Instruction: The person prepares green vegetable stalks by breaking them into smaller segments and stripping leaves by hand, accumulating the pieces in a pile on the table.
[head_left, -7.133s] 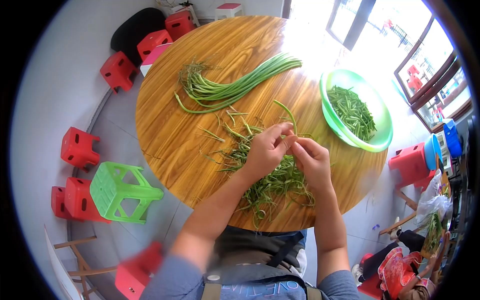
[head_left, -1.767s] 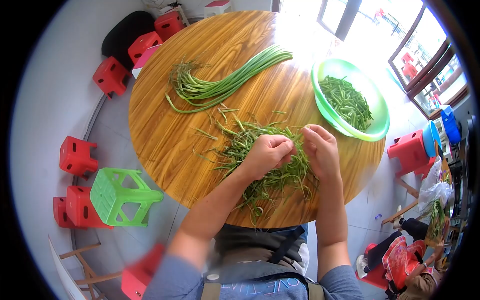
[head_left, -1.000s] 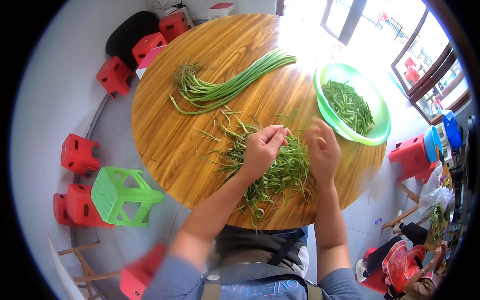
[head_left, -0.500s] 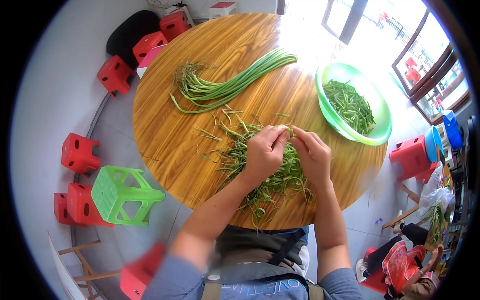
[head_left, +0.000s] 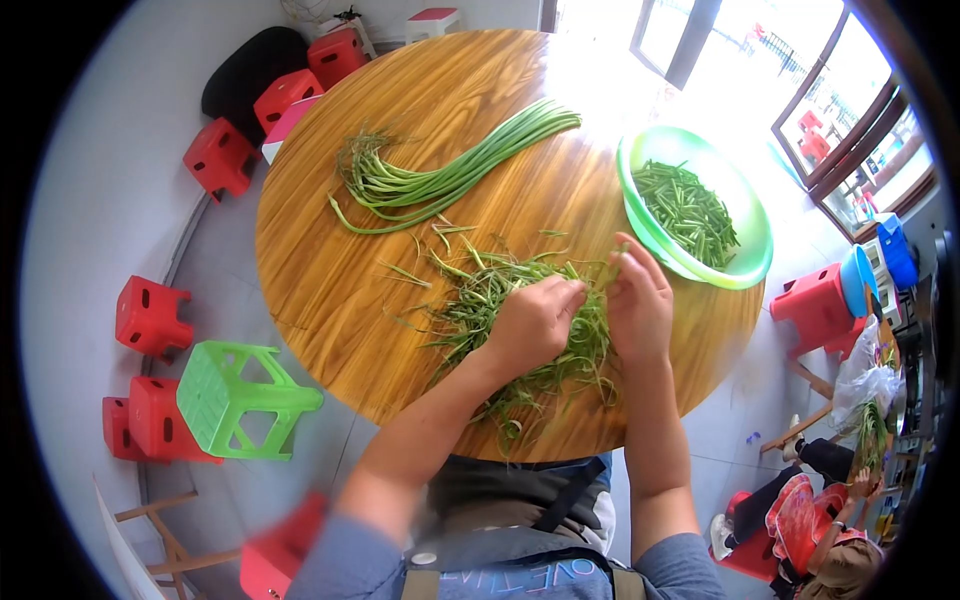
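Observation:
Over a heap of green scraps (head_left: 470, 310) my left hand (head_left: 535, 322) is closed in a pinch; what lies between its fingertips, if anything, is too small to make out. Just to its right, my right hand (head_left: 640, 300) is raised with thumb and index finger pinched on a small piece of garlic scape (head_left: 614, 268). The two hands are apart. Farther back on the table lies a bundle of long garlic scapes (head_left: 450, 172), curled and tangled at its left end. A pale green basin (head_left: 757, 262) on the right holds many cut scape pieces (head_left: 688, 210).
The round wooden table (head_left: 340, 290) fills the middle. Red stools (head_left: 152, 318) and a green stool (head_left: 225, 395) stand on the floor at left. At lower right another person (head_left: 800, 520) sits handling greens. Glass doors (head_left: 840, 130) are at upper right.
My hands were together at the fingertips and have separated. The left has moved down slightly, the right up with the small scape piece. The whole view has shifted a little left.

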